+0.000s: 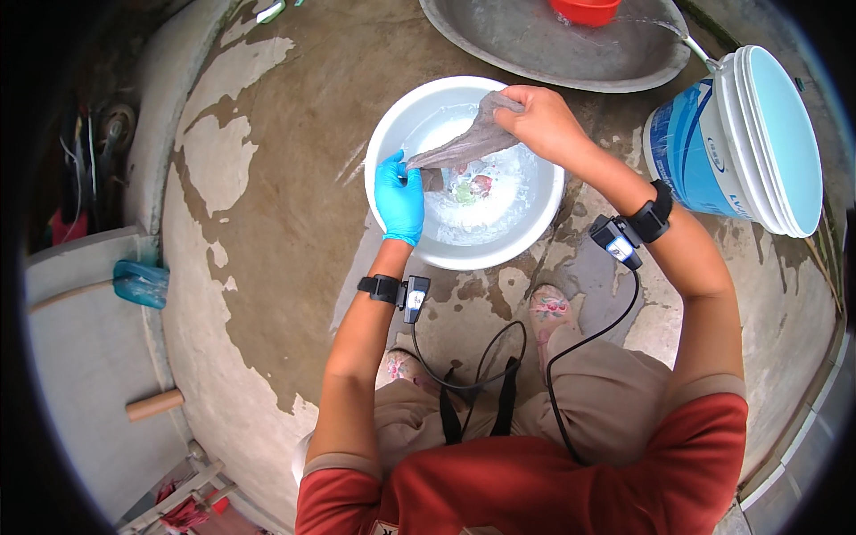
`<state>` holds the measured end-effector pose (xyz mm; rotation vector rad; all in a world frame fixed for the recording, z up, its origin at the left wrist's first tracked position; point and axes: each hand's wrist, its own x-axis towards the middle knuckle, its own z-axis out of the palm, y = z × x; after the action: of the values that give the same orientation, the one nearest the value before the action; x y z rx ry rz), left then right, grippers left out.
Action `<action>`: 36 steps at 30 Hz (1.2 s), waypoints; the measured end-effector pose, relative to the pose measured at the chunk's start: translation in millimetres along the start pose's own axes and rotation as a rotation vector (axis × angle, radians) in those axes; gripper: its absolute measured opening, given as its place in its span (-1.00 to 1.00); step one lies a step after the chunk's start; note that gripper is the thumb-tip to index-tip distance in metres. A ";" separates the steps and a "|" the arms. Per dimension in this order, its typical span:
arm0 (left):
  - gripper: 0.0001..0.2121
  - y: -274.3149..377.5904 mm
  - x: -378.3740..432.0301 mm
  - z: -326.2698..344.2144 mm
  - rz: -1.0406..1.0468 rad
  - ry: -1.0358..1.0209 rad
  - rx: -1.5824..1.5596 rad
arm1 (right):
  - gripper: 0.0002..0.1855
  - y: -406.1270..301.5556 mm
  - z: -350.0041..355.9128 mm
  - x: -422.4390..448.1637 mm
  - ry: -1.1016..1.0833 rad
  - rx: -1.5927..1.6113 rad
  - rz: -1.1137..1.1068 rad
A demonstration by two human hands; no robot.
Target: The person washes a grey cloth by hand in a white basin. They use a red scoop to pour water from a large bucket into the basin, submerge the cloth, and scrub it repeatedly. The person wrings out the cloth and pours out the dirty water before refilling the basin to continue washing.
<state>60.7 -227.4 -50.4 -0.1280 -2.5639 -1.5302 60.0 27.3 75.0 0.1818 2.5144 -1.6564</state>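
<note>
A wet grey cloth (pixel 468 140), perhaps a sock, is stretched between my two hands above a white plastic basin (pixel 468 259). My left hand (pixel 400 197), in a blue disposable glove, pinches its lower left end by the basin's left rim. With bare fingers, my right hand (pixel 538 120) grips the upper right end over the far right rim. Clear, rippled water (pixel 468 221) fills part of the basin. Below the cloth, a small red and green patch (pixel 475 190) shows at the bottom; I cannot tell whether it is a printed pattern.
Beyond the basin stands a wide grey tub (pixel 508 47) with a red plastic basin (pixel 585 10) in it. A thin stream of water runs from a white pipe (pixel 699 50). At right is a blue-and-white bucket (pixel 695 147). Black cables (pixel 588 341) hang from my wrist devices.
</note>
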 end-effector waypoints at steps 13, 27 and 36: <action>-0.47 -23.5 -28.1 18.6 0.139 -0.700 0.753 | -0.37 108.2 77.5 9.4 -0.250 -0.909 0.100; -0.35 -23.9 -17.7 19.2 -0.266 -0.396 0.287 | -0.68 74.8 67.9 29.3 -0.442 -0.858 0.186; -0.43 14.6 -8.6 -22.4 0.310 -0.263 0.809 | -0.72 21.8 -25.0 96.8 0.462 -0.471 -0.060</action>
<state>73.4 -240.2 -28.8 -0.6122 -2.9547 -0.3282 -32.6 61.9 48.7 0.4890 3.1933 -1.0796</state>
